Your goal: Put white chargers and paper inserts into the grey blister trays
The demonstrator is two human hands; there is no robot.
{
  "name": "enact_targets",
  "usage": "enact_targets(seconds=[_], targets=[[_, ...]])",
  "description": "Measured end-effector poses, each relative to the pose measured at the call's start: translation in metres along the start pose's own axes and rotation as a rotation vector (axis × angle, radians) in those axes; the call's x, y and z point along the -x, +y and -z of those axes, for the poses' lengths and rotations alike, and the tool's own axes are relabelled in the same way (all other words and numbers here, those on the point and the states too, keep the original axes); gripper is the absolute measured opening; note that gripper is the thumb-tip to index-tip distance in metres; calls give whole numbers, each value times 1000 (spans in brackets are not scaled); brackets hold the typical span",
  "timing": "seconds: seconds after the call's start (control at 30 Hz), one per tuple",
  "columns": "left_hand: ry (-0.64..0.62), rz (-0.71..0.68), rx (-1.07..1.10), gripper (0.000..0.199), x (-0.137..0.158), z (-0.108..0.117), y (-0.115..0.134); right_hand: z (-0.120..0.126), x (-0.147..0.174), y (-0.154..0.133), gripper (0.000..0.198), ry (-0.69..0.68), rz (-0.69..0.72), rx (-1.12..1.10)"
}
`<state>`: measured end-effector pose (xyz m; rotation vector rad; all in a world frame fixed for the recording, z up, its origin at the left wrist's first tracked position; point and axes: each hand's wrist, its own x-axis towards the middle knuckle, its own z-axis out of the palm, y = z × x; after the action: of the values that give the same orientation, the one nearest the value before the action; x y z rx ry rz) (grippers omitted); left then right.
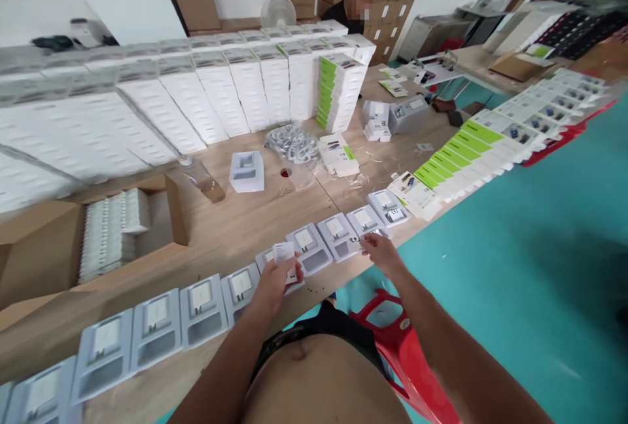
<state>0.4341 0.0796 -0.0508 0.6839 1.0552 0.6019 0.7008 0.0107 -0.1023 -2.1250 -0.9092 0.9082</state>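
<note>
My left hand (275, 279) is closed around a small stack of white printed leaflets (283, 252), over one of the grey trays. My right hand (380, 251) pinches a small white printed card (355, 241) at the front edge of another grey tray (330, 222). The trays stand in a row along the table's front edge, each with a white rectangular piece in its upper recess. At the right end, a tray (377, 199) also has a printed card in its lower recess. Lower recesses of the trays to the left, such as this tray (182, 346), show no card.
Stacked white boxes (235, 93) line the back of the table (210, 237). An open carton (171, 214) holds white pieces at left. A bottle (202, 178), bagged cables (294, 142) and green-white sleeves (456, 156) lie around. A red stool (412, 352) stands below; a person (343, 15) is behind.
</note>
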Motion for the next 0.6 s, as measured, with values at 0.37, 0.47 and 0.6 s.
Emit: enact_targets(seconds=[0.37,0.47,0.6], targets=[[-9,86,218,27,9,-40,-6,-26,-46,27,19,-26,17,600],[51,81,237,27,13,-39,-6,-31,-44,26,19,-52,83,712],[74,73,245,26,18,-34,-5,-30,-44,24,18,-89,156,807]])
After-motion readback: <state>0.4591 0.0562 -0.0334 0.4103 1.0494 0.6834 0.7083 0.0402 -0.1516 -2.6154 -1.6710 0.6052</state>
